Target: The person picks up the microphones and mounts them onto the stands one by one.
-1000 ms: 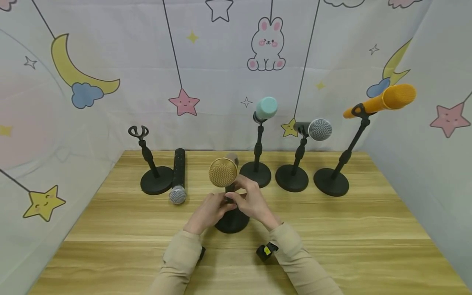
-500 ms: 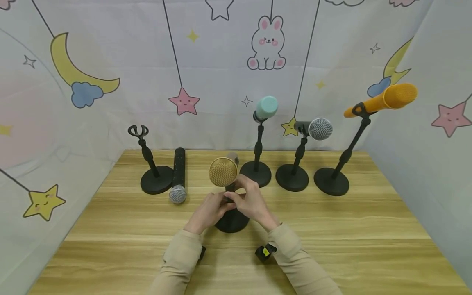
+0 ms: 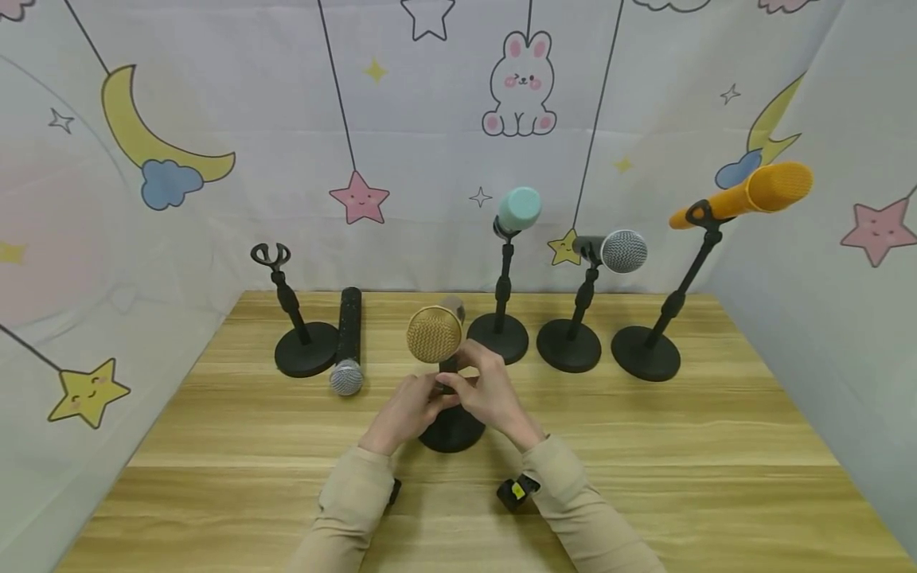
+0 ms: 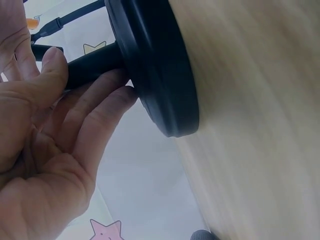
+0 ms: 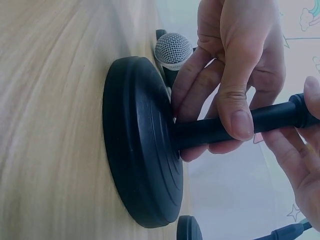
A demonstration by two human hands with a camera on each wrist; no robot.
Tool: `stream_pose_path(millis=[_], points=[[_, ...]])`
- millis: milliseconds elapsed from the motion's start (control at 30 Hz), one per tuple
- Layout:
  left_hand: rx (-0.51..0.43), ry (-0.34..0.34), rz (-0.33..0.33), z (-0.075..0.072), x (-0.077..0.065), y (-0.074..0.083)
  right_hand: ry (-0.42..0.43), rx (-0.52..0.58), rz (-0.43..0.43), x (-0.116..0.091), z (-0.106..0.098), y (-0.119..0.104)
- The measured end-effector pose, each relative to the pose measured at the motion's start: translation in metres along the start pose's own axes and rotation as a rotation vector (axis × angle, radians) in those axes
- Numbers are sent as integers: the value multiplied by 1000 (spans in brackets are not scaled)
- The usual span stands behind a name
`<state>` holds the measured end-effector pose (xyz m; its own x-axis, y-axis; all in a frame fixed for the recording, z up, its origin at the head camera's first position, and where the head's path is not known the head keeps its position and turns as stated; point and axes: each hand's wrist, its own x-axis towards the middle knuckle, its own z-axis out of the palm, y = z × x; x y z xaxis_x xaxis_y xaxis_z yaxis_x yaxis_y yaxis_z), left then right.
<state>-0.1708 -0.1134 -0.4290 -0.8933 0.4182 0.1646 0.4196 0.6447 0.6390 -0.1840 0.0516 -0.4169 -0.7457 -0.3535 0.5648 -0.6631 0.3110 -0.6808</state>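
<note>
A black desktop microphone stand (image 3: 451,436) stands on the table in front of me, its round base flat on the wood. On top sits a microphone with a gold mesh head (image 3: 434,334), tilted toward me. My left hand (image 3: 407,412) grips the lower pole (image 5: 210,131) just above the base, thumb on one side and fingers curled round the other. Higher up, my right hand (image 3: 494,391) pinches the pole by its collar (image 5: 300,107). In the left wrist view the left thumb and fingers wrap the pole beside the thick base (image 4: 155,65).
At the left, a stand with a bare clip (image 3: 304,350) is beside a black microphone (image 3: 348,334) lying down. Behind and right are stands with a mint-headed microphone (image 3: 519,208), a silver-headed microphone (image 3: 623,251) and an orange microphone (image 3: 759,189). A printed curtain (image 3: 430,119) encloses the table (image 3: 680,477).
</note>
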Motion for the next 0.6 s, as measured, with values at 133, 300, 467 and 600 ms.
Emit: stream_pose_path(millis=[133, 300, 467, 600], points=[[-13, -2, -7, 1, 1, 1, -1, -21, -7, 1, -1, 0], [-9, 0, -11, 1, 1, 1, 1, -8, -3, 1, 0, 2], [-2, 4, -2, 2, 1, -1, -21, 30, 29, -1, 0, 3], [1, 1, 4, 1, 1, 0, -36, 58, 48, -2, -1, 3]])
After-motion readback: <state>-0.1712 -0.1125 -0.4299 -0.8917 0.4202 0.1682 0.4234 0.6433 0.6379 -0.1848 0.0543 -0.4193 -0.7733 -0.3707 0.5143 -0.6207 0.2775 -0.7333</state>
